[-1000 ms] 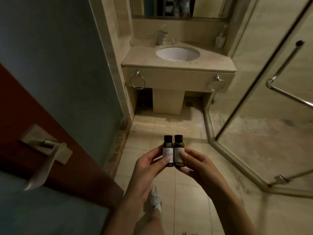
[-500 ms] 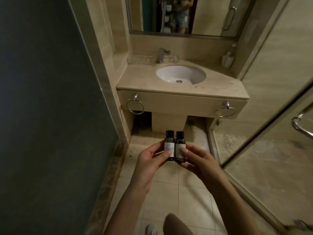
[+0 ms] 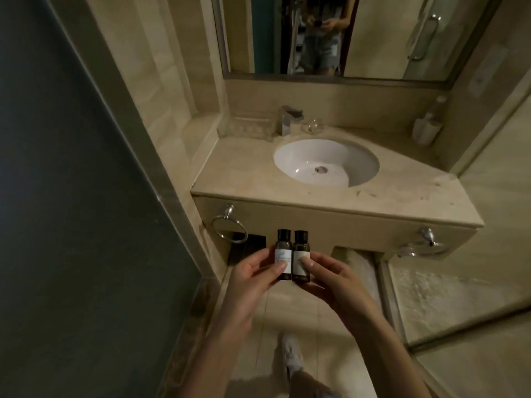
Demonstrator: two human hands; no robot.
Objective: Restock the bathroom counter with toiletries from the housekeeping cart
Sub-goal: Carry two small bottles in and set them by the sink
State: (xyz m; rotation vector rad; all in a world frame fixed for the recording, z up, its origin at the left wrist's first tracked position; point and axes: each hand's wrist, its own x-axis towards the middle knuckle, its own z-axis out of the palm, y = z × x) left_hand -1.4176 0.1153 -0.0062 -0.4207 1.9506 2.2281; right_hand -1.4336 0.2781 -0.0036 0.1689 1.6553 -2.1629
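Head view: hands (image 3: 251,272) (image 3: 330,275) pinch two bottles (image 3: 284,245), labels unreadable.

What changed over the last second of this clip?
The person walked toward the counter, now much nearer; the door left view. Unchanged: left hand holds the left bottle, right hand the right bottle, upright, side by side.
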